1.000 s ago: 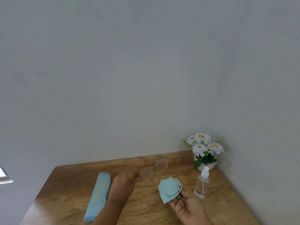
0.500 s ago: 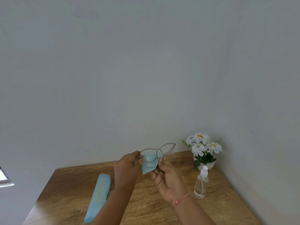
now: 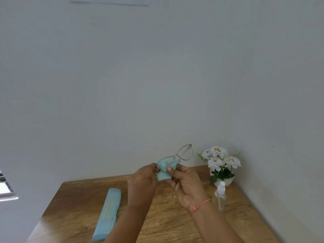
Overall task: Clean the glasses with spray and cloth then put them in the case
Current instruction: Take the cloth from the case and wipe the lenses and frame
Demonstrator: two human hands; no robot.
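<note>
Clear-framed glasses [image 3: 185, 153] are held up in the air above the wooden table [image 3: 168, 223]. My left hand [image 3: 142, 183] pinches their left end. My right hand [image 3: 185, 185] pinches a light blue cloth [image 3: 164, 170] around the left lens, thumb in front. The right lens stands free, tilted up to the right. A closed light blue case [image 3: 107, 213] lies on the table at the left. A clear spray bottle [image 3: 220, 196] with a white nozzle stands at the right, beside my right wrist.
A white pot of white flowers [image 3: 221, 163] stands in the table's far right corner behind the spray bottle. Grey walls close in the table at the back and right. A pale object [image 3: 6, 188] shows at the left frame edge.
Both hands rose from the table with the glasses. My right hand brought the cloth up from its open palm and wrapped it around the left lens.
</note>
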